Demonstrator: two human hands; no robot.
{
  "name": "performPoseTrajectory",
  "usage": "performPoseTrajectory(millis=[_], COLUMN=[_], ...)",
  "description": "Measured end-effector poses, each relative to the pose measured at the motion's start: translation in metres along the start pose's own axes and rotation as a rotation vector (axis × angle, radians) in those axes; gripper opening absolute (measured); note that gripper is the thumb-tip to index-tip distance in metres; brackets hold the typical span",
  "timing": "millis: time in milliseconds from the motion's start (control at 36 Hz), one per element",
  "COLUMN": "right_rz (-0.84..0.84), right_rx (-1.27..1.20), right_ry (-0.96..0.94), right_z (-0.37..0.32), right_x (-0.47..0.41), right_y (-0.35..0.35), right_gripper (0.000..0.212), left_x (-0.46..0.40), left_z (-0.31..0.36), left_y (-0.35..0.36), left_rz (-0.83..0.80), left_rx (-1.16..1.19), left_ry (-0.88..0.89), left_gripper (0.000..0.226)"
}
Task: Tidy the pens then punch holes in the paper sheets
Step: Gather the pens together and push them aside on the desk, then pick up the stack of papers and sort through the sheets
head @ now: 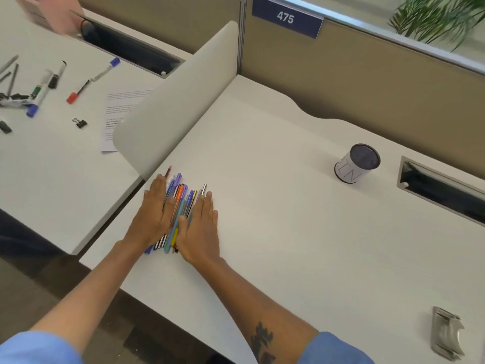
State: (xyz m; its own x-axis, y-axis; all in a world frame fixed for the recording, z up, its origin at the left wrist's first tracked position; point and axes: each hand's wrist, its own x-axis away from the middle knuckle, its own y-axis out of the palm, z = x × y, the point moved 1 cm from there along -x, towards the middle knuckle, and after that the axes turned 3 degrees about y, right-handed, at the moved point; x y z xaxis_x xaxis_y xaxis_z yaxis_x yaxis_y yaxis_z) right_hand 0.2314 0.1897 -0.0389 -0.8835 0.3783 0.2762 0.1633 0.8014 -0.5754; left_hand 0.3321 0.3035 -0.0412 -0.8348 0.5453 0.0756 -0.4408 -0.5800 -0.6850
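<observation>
**Trainee:** What lay nearest the person?

**Instructor:** A grey metal object [446, 334] at the near right of the white desk [288, 245], well apart from both hands. It may have been the hole punch; the view did not confirm this.

**Trainee:** State of the 2 hands?

**Instructor:** Both were flat, with fingers straight. The left hand [154, 214] pressed on the left flank of the pens [179, 203] and the right hand [200, 227] on the right flank. Neither hand curled round a pen. The pens lay as 1 tight bundle between the palms, at the desk's left edge.

**Trainee:** Long axis of the bundle?

**Instructor:** It ran away from the person, with the far ends leaning slightly right, parallel to the fingers. The tips were uneven at both ends.

**Trainee:** Where was the destination?

**Instructor:** Probably the pen cup [357, 164], which stood mouth up, farther back and well to the right of the bundle. The right hand was the nearer. In my judgement, the bundle needed gripping across its axis, then turning upright over the cup.

**Trainee:** And the paper?

**Instructor:** A printed sheet [118, 114] lay beyond the divider panel [178, 101], on the neighbouring desk, beside loose markers [39, 93]. No punching had begun.
</observation>
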Motion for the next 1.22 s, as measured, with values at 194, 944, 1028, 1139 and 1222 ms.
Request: performPoseTrajectory(millis=[194, 944, 1028, 1139, 1222], right_rz=[0.024, 0.407, 0.461, 0.528, 0.577], right_rx=[0.149, 0.492, 0.491, 0.497, 0.477], right_ry=[-0.072, 0.041, 0.092, 0.159, 0.215], right_z=[0.037, 0.262, 0.286, 0.316, 0.343], right_x=[0.018, 0.200, 0.226, 0.259, 0.282], right_y=[-0.053, -0.330, -0.356, -0.386, -0.407], right_gripper=[0.072, 0.068, 0.069, 0.068, 0.069], left_x=[-0.002, 0.086, 0.097, 0.111, 0.123], left_z=[0.009, 0.286, 0.321, 0.363, 0.392], left_y=[0.011, 0.260, 0.290, 0.333, 0.366], left_rz=[0.083, -0.168, -0.212, -0.289, -0.353], left_rx=[-0.141, -0.298, -0.287, -0.275, -0.285], left_ry=[-0.054, 0.396, 0.455, 0.533, 0.585], left_gripper=[0.080, 0.085, 0.084, 0.085, 0.085])
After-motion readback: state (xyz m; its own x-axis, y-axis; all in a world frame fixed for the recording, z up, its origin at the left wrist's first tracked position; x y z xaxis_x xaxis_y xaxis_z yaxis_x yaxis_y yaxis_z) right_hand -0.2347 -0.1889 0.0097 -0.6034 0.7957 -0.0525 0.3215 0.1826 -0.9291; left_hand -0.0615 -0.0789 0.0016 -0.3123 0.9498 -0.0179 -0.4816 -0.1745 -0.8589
